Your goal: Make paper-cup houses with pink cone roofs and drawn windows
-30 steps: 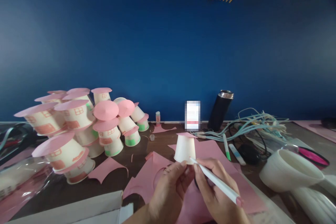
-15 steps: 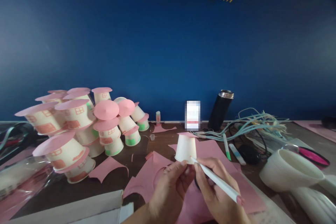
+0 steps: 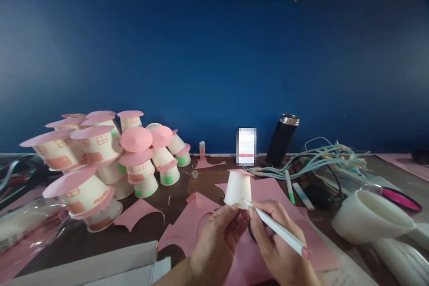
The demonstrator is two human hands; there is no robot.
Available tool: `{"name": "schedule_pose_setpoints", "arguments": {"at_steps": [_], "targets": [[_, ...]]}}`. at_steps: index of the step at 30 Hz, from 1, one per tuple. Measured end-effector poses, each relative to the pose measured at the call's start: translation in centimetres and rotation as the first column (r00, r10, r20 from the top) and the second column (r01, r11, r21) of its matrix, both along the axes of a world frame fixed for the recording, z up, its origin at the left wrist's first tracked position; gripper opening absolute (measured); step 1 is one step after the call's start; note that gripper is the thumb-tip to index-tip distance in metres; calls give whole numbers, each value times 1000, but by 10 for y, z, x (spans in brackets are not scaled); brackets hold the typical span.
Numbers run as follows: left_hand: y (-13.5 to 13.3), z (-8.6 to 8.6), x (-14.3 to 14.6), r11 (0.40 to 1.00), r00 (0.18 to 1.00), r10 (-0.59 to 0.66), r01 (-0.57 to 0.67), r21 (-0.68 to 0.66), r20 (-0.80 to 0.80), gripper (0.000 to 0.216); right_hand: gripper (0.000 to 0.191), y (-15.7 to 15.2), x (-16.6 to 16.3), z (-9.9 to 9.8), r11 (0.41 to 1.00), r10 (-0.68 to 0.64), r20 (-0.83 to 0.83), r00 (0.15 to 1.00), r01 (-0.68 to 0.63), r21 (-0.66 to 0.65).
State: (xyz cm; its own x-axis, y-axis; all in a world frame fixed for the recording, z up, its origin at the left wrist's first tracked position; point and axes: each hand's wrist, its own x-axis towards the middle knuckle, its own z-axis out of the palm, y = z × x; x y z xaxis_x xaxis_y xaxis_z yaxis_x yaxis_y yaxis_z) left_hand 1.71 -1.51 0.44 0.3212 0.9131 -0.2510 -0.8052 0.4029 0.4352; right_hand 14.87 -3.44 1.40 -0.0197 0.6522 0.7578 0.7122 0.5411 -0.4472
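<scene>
An upside-down white paper cup (image 3: 237, 189) with a pink paper roof on top is pinched at its lower rim by my left hand (image 3: 216, 241). In my right hand (image 3: 279, 237) is a white marker (image 3: 279, 229) with a pink end, held like a pen. Its tip meets the cup near the bottom rim, where a small reddish mark shows. Both hands hover over pink paper sheets (image 3: 264, 196). Part of the cup's lower edge is hidden by my left fingers.
Stacked paper-cup houses (image 3: 97, 147) with pink roofs fill the left. At right are a black bottle (image 3: 282, 140), pale blue cables (image 3: 321, 161), a green marker (image 3: 289, 187), and stacked white cups (image 3: 348, 221). A white box (image 3: 100, 266) lies front left.
Almost nothing differs. The whole view has shifted very slightly, while both hands, the cup and the marker keep the same pose.
</scene>
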Motion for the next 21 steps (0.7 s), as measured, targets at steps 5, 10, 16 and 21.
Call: {"name": "schedule_pose_setpoints", "arguments": {"at_steps": [5,10,16,21], "targets": [[0,0,1,1000,1000,11,-11,-22,-2,6,6,-1,1,-3,1000,5,-12,1000,-5,-13],[0,0,1,1000,1000,10,-10,-15,1,5,7,0,1,-3,999,20,-22,1000,-20,-25],[1,-1,1,1000,1000,9,-9,-7,-4,6,6,1,1,-1,999,33,-22,999,-33,-31],[1,-1,2,1000,1000,17,-17,-12,-6,6,6,0,0,-1,1000,12,-5,1000,-12,-28]]}}
